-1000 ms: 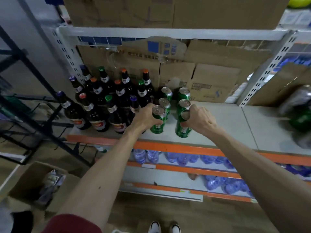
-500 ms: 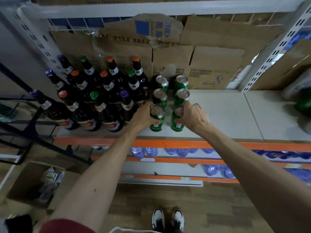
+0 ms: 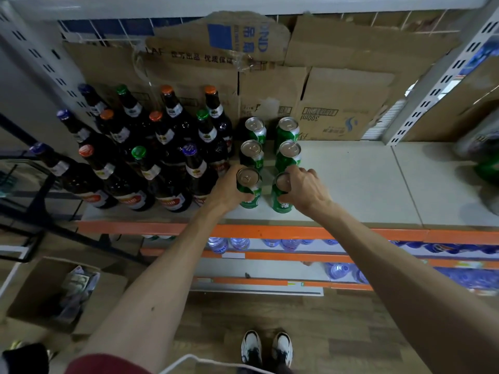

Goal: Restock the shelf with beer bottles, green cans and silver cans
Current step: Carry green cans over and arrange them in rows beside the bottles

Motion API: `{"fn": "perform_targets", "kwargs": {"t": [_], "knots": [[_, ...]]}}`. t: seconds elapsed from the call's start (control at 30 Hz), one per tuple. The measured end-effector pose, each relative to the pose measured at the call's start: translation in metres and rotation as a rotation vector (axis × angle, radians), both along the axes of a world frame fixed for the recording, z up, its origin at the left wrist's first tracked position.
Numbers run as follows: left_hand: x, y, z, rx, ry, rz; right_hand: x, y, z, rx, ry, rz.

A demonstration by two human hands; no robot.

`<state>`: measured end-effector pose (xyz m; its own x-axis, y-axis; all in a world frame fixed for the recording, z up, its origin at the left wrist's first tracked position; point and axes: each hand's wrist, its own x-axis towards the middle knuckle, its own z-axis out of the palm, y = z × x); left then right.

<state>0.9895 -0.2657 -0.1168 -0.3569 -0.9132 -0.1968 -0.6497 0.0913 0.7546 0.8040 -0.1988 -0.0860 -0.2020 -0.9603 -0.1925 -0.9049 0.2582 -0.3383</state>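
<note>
- I see the shelf (image 3: 351,190) running across the middle of the frame, a pale grey board with an orange front edge.
- Flattened brown cardboard (image 3: 337,103) stands along its back, filling the upper part of the frame.
- The beer bottles (image 3: 162,184) stand upright in a tight cluster on the left part of the shelf. They are dark glass with orange, green and blue caps.
- An open carton (image 3: 32,287) sits on the wooden floor at lower left.
- Water bottles (image 3: 240,242) lie on the lower shelves beneath the orange edge.
- The left hand (image 3: 229,190), at centre frame, has its fingers clamped round the left front can (image 3: 249,195). This can is upright near the shelf's front edge, just right of the bottles.
- The right hand (image 3: 305,190) has its fingers curled over the rim of the right front can (image 3: 282,203), just beside the other.
- The back green cans (image 3: 287,133), four of them, stand in two columns behind those two.
- Two shoes (image 3: 251,346) show at bottom centre.
</note>
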Motion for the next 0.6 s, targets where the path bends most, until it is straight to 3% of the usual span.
{"fn": "perform_targets", "kwargs": {"t": [0.27, 0.6], "knots": [[-0.005, -0.007, 0.029, -0.102, -0.095, -0.059, -0.014, 0.001, -0.002, -0.050, -0.049, 0.018], [-0.002, -0.009, 0.033, -0.063, -0.138, -0.116, -0.017, 0.004, -0.008, -0.110, -0.052, 0.052]]}}
